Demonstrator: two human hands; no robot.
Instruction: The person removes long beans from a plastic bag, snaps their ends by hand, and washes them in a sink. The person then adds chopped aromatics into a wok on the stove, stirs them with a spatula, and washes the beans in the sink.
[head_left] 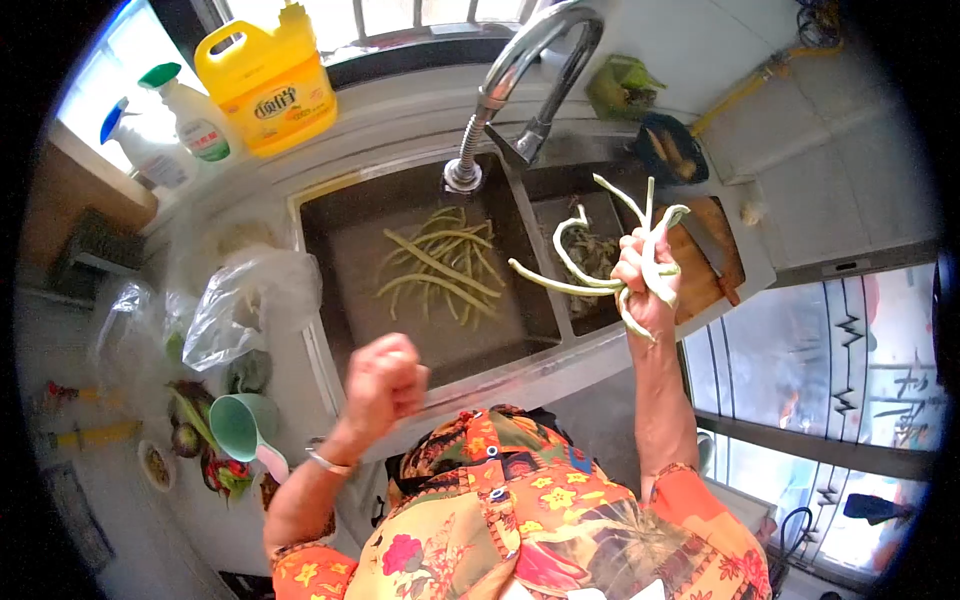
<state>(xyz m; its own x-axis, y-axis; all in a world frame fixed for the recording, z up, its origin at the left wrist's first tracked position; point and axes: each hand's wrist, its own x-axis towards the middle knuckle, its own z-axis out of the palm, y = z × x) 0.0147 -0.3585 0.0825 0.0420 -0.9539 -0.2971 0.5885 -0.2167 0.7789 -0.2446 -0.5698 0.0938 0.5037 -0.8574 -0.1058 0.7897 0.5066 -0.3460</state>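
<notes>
My right hand (645, 270) is closed around a bunch of long green beans (580, 268), held up over the smaller right sink basin. Their ends stick out on several sides of the fist. My left hand (385, 378) is curled into a fist near the front edge of the sink, apart from the beans; nothing sticks out of it, though the inside of the palm is hidden. More long beans (440, 265) lie in a loose pile on the bottom of the large left basin (340, 250). Light green scraps (595, 245) lie in the smaller basin, partly covered by the held beans.
A chrome faucet (535, 60) arches over the sink. A yellow jug (270, 90) and two spray bottles (195, 115) stand at the back left. Left of the sink are a clear plastic bag (255, 300) and a green dipper (245, 425). A wooden board (700, 265) lies at the right.
</notes>
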